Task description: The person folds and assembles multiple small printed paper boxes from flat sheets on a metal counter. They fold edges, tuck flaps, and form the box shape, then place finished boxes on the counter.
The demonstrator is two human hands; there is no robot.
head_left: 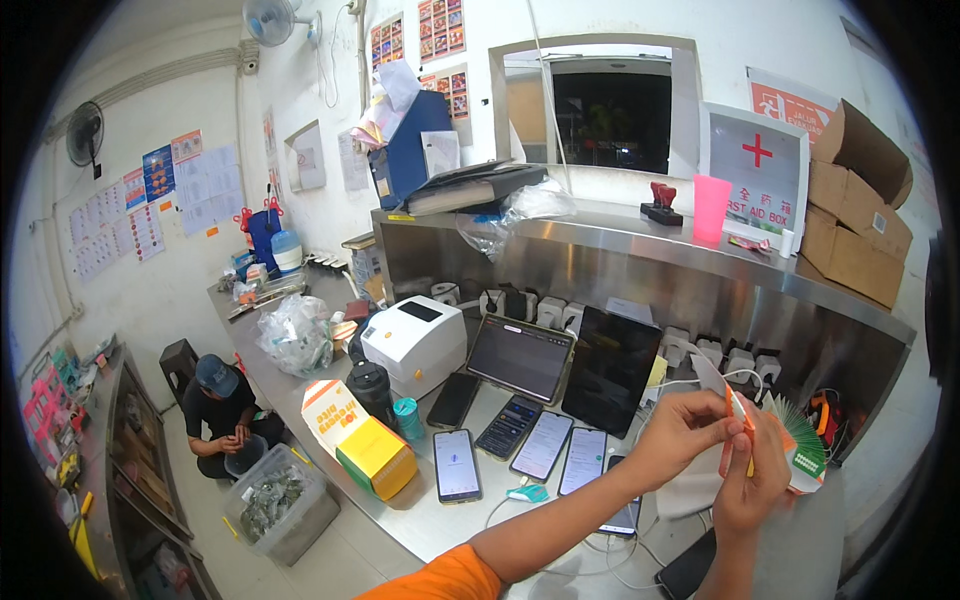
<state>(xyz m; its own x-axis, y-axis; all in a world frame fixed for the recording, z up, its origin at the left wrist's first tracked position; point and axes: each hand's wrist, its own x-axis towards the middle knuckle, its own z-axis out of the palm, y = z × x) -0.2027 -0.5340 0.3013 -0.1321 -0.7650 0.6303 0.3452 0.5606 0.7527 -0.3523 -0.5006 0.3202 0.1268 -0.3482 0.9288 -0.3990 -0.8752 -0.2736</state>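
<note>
Both hands are raised over the right side of the steel counter, fingers closed on a thin orange and white carton blank [738,408]. My left hand [690,430] pinches its near side between thumb and fingers. My right hand [755,480] wraps around its lower edge, hiding much of it. Just beyond my right hand, a fanned stack of green, white and orange carton blanks [808,450] lies on the counter. A folded yellow, white and orange carton [375,455] stands open at the counter's left edge.
Several phones [458,465] lie mid-counter near a tablet [520,358], a darker tablet [610,370] and a white label printer [415,345]. Cables [600,548] and chargers [705,352] surround them. A crouching person [218,420] works beside a plastic tub [280,505] on the floor.
</note>
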